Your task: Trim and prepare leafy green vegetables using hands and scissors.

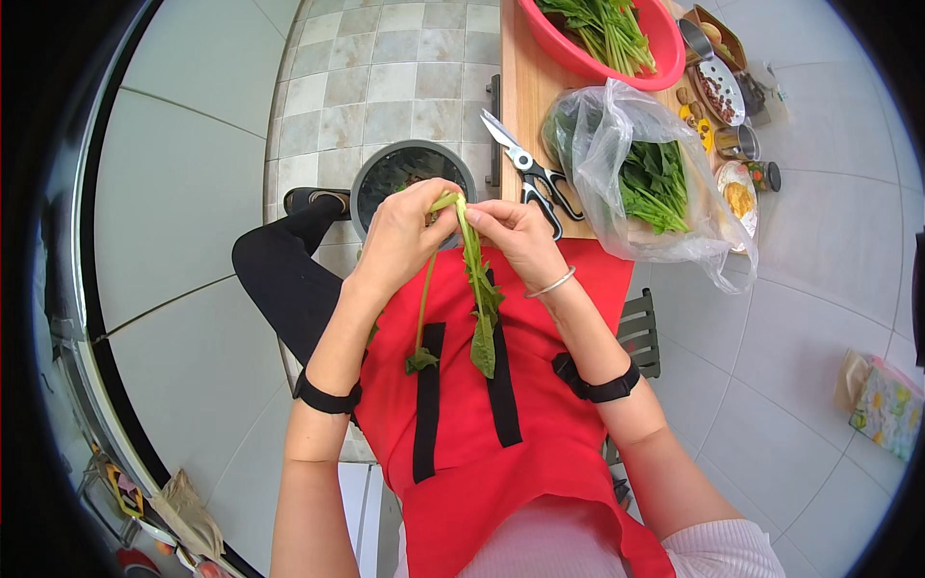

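Both hands hold a leafy green stalk point(468, 249) near its pale base end, above my lap. My left hand point(408, 235) grips the base, and a thin stem with a small leaf hangs below it. My right hand point(514, 235), with a silver bangle on its wrist, pinches the same stalk between thumb and finger. The jagged leaves hang down over the red apron point(462, 433). Just behind the hands stands a round grey bin point(361, 209) on the floor, with dark contents. Kitchen scissors point(522, 160), blades apart, lie at the wooden table's edge.
On the wooden table point(514, 43) stand a red basin point(564, 61) of greens and a clear plastic bag point(600, 173) with leafy greens. Beyond are a plate of dark red pieces point(730, 87), a metal cup point(737, 143) and a jar point(762, 175). A chair point(639, 332) is at the right.
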The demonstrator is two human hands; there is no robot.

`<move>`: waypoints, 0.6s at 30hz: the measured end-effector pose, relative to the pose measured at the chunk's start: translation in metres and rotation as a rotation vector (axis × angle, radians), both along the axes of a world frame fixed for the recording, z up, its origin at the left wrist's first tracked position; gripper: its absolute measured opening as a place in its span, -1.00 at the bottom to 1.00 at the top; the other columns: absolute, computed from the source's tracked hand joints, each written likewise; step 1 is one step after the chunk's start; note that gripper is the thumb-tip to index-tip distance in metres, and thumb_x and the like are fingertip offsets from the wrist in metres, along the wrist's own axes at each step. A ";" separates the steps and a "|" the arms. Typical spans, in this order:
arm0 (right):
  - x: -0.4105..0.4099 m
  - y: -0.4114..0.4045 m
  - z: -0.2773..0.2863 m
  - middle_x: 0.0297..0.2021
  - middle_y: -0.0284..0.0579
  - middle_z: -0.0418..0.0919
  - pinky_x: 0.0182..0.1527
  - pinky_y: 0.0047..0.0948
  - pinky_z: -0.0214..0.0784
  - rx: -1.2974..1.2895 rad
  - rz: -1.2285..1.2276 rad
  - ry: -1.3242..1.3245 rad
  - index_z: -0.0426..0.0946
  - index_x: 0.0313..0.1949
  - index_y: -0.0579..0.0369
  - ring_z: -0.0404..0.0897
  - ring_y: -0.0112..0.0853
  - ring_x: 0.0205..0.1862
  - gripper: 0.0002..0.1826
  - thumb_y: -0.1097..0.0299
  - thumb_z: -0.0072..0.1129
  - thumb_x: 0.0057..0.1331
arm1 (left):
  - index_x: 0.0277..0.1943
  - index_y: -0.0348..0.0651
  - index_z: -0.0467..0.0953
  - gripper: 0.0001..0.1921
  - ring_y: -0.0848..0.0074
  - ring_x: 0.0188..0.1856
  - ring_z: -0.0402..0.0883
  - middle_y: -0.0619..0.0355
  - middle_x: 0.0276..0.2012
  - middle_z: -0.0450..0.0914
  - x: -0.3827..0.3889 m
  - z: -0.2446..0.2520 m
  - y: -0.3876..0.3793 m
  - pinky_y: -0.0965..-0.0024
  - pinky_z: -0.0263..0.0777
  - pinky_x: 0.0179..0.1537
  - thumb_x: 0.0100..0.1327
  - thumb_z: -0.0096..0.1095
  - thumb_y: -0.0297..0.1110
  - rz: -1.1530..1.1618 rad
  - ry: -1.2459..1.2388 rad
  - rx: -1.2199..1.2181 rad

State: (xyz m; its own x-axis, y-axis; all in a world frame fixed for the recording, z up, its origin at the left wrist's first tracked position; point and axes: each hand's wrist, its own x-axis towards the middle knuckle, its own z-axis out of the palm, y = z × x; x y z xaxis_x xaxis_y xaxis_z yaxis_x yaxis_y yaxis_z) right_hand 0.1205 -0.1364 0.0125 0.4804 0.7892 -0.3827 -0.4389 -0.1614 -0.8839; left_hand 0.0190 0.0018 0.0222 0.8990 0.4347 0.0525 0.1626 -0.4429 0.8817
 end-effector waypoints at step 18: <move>-0.002 0.000 0.002 -0.33 -0.20 0.60 -0.22 -0.66 0.40 -0.061 -0.091 0.025 0.47 -0.20 0.25 0.56 -0.58 -0.30 -0.82 0.48 0.19 0.23 | -0.12 -0.27 0.45 -0.80 0.69 -0.40 0.35 0.28 -0.43 0.43 -0.001 -0.007 0.006 0.59 0.24 -0.37 0.36 0.01 -0.31 -0.003 0.203 -0.645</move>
State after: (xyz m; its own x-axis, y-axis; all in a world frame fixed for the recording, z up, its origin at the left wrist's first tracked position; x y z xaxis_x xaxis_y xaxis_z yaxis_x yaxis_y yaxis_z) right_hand 0.1182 -0.1362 0.0144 0.5385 0.7177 -0.4415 -0.4758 -0.1734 -0.8623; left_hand 0.0183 0.0075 0.0150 0.8652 0.3196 -0.3865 0.3522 0.1614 0.9219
